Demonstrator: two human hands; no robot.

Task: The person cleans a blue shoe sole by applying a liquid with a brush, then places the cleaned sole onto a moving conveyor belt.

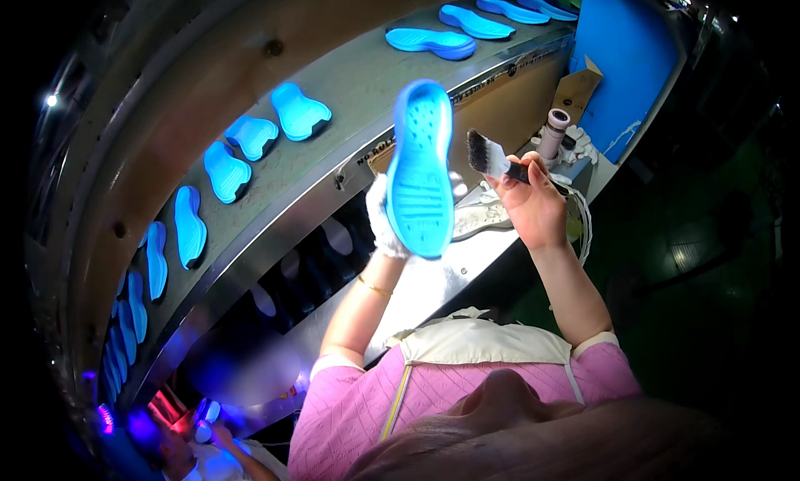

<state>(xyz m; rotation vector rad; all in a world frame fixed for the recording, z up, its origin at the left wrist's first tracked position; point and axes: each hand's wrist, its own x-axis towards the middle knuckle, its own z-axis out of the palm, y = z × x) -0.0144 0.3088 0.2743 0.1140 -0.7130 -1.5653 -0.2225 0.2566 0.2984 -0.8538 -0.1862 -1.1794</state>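
Observation:
My left hand, in a white glove, grips a bright blue shoe sole from behind. The sole stands nearly upright, heel end lower, its ribbed and dotted inner face showing. Most of the left fingers are hidden behind it. My bare right hand pinches the dark handle of a flat brush with dark bristles and a pale ferrule. The bristles point up and left, a short gap to the right of the sole and not touching it.
A curved conveyor belt carries several blue soles along the far and left sides. At right stand a pink bottle, white gloves, a cardboard flap and a blue panel. Another person works at the lower left.

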